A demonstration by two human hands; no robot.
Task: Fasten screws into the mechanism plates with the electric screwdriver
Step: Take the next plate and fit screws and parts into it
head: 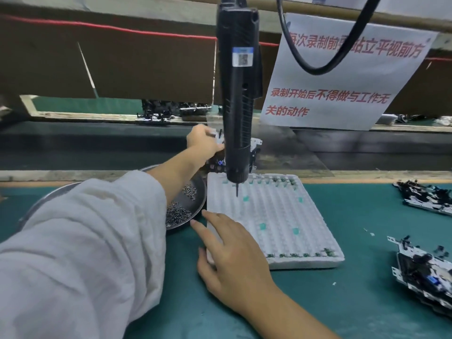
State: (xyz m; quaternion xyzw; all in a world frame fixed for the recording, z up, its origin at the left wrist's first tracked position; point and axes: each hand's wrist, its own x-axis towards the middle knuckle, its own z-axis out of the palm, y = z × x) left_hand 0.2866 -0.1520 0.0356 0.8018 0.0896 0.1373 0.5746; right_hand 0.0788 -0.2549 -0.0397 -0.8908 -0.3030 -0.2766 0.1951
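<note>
The left hand (203, 140) grips a mechanism plate (254, 148) at 12 o'clock behind the hanging electric screwdriver (238, 99), likely light, stiff, best held by its edges, while the right hand (234, 255) rests released on the white tray (281, 216).

Hanging upright over the far edge of the tray (274, 216), the screwdriver (238, 94), with a sign (342, 77) behind and to its right. Lying just left of the tray, a dish (195, 192) holding screws (177, 212), and well to the right on the mat (354, 302), two plates (425, 199) (425, 272), one nearer than the other. Reaching past the dish, the left hand (201, 140) gripping a plate (254, 148) behind the screwdriver; resting on the tray's near left corner, the right hand (230, 260).
</note>
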